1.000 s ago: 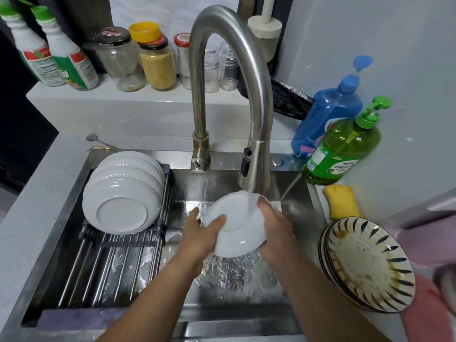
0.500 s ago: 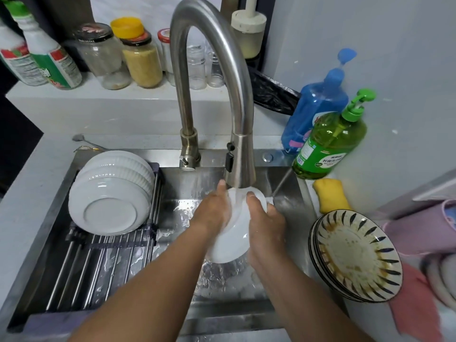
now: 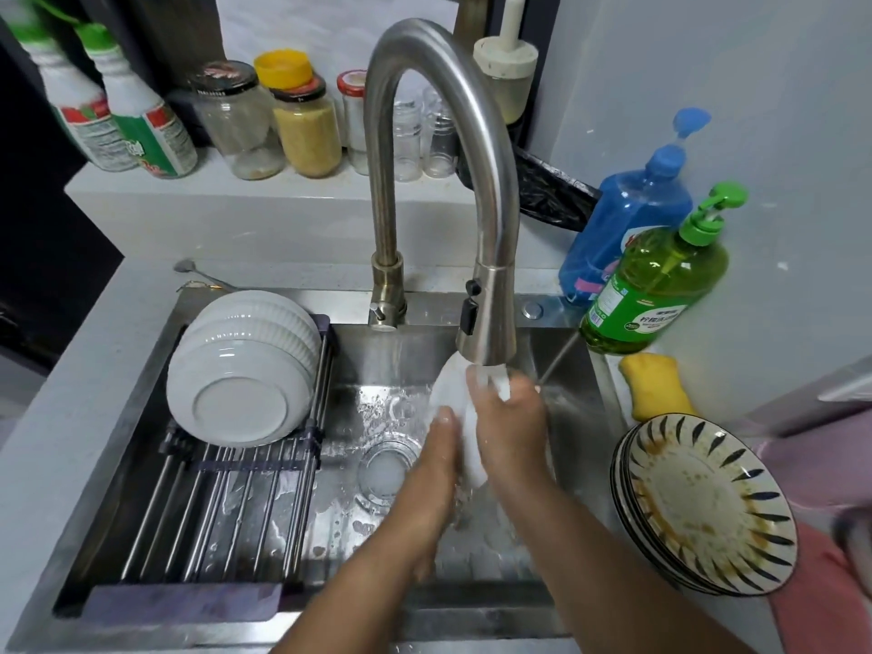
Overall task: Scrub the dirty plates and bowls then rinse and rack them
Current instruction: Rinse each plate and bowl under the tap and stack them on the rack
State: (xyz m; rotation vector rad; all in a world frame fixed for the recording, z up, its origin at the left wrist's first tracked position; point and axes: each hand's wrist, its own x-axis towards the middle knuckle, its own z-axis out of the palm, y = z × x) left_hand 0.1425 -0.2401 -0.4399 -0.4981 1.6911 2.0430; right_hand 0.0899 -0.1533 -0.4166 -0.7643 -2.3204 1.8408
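Holding a small white ceramic bowl [image 3: 448,387] edge-up under the curved steel faucet [image 3: 486,323] stream, left hand [image 3: 436,457] and right hand [image 3: 507,431] clasp it from either side above the wet steel sink [image 3: 401,356]. White ribbed bowls [image 3: 243,365] sit stacked, overturned, on the roll-up rack [image 3: 226,502]; soiled blue-striped plates [image 3: 708,507] wait at right. Since a second ago, the bowl has turned from face-on to nearly edge-on.

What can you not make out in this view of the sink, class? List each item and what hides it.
Head view:
- White bowl: mostly covered by the left hand, right hand and running water.
- Striped plates: their number, because the top one hides the rest.
- Green bottle label text: too small.
- Spray bottles: blurred, with tops cut off by the frame edge.
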